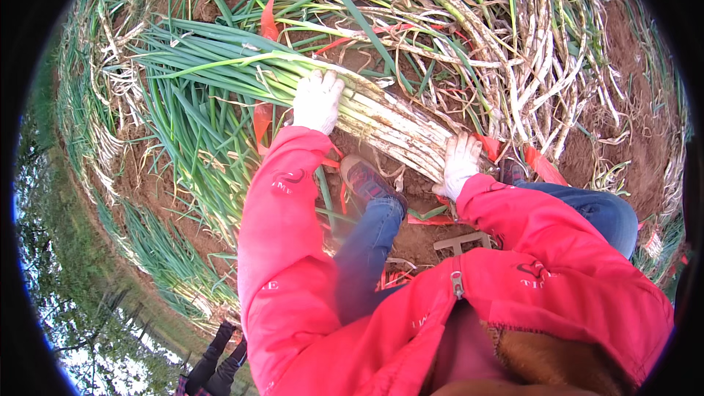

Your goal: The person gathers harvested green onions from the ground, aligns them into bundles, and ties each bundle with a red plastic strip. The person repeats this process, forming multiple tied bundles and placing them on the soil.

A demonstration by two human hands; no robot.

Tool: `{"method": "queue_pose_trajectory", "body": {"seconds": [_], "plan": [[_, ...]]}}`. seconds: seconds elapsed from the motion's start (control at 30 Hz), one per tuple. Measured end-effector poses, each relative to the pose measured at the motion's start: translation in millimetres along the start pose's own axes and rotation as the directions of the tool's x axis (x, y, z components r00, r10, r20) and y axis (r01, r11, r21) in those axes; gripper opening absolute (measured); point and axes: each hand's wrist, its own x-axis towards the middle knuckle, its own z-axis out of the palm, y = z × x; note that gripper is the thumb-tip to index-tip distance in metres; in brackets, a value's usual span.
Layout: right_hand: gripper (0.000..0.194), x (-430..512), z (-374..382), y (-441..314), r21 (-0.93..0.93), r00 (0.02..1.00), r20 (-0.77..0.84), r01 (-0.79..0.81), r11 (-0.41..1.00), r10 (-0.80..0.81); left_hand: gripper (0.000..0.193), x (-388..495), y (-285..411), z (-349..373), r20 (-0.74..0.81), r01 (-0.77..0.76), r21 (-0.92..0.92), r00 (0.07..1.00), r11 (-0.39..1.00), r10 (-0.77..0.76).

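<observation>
A bundle of long green onions (388, 129) lies slantwise before me, its pale, soil-stained stalks towards the right and its green leaves fanning out left. In a white glove, my left hand (318, 100) grips it around where the stalks turn green. My right hand (461, 162), also gloved, clasps the root end, and the roots there are mostly hidden by it. Red plastic tape (487, 146) shows just beyond my right hand. Another strip of red tape (263, 124) hangs near my left hand, partly under the leaves.
Loose green onions (528, 71) are heaped at the upper right on brown soil (641, 148). More onion bundles (170, 253) lie at the left. Below the bundle are my shoe (366, 176) and a metal frame (462, 243). Another person's dark-trousered legs (217, 360) stand at lower left.
</observation>
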Motion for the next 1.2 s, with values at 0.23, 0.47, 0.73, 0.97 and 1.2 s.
{"method": "queue_pose_trajectory", "body": {"seconds": [0.23, 0.47, 0.73, 0.97, 1.2], "plan": [[0.151, 1.0, -2.9, 0.6, 0.001, 1.0, 0.025, 0.007, 1.0, -0.007, 0.022, 9.4, -0.7, 22.1, 0.256, 0.4, -0.112, 0.896, 0.909, -0.363], [0.148, 2.5, -8.7, 0.4, 0.013, 0.997, 0.073, -0.01, 1.0, 0.009, 0.058, 2.8, -21.6, 43.6, 0.402, 0.784, -0.346, 0.62, 0.516, -0.673], [0.148, 1.9, -6.2, 0.9, 0.005, 0.999, 0.052, 0.013, 1.0, -0.013, 0.067, 42.0, -53.6, 29.3, 0.703, 0.701, -0.117, 0.559, 0.703, -0.44], [0.15, 1.4, 4.0, 2.9, 0.006, 1.0, -0.021, 0.006, 1.0, -0.006, 0.077, 52.4, -64.8, 22.3, 0.769, 0.615, -0.064, 0.533, 0.786, -0.353], [0.15, 0.7, 7.0, 0.7, -0.012, 1.0, -0.001, 0.004, 1.0, -0.004, 0.09, 48.0, -83.5, 27.5, 0.878, 0.854, -0.219, 0.383, 0.473, -0.286]]}}
